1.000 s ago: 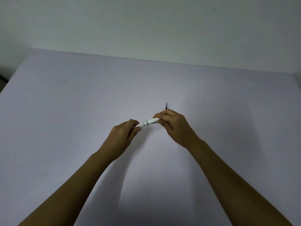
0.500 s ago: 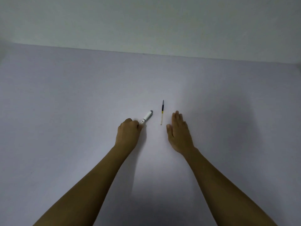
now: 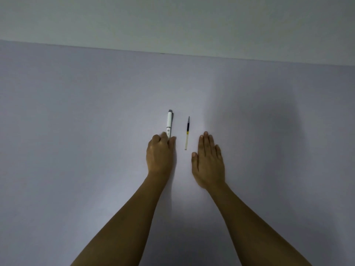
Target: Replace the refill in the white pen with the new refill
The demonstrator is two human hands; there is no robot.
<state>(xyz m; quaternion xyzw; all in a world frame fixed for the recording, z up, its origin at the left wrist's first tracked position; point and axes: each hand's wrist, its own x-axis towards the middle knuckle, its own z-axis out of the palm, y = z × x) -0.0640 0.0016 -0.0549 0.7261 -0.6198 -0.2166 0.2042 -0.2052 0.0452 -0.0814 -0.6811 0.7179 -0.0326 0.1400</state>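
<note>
White pen (image 3: 169,124) and refill (image 3: 187,133) are the two task items; the items in view are listed from largest to smallest.

1. Desk (image 3: 76,131): a plain pale lavender surface fills most of the head view. Its far edge meets a light wall (image 3: 172,20).

2. Right hand (image 3: 208,160): rests palm-down and flat on the desk, fingers (image 3: 206,143) extended, close together, and released. It grasps nothing. It lies just right of the refill and does not touch it.

3. Left hand (image 3: 160,152): rests on the desk with knuckles up. Its fingers (image 3: 165,136) are curled around the near end of the white pen, with the thumb on the pen's right side.

4. White pen: lies on the desk left of centre, pointing away from the person and nearly parallel to the refill. It has a grey far end and a small printed mark near the held end.

5. Refill: lies loose on the desk between the two hands, beside the pen and apart from it. Its tip points away. The far portion is dark, followed by a yellow band and a clear near portion.
</note>
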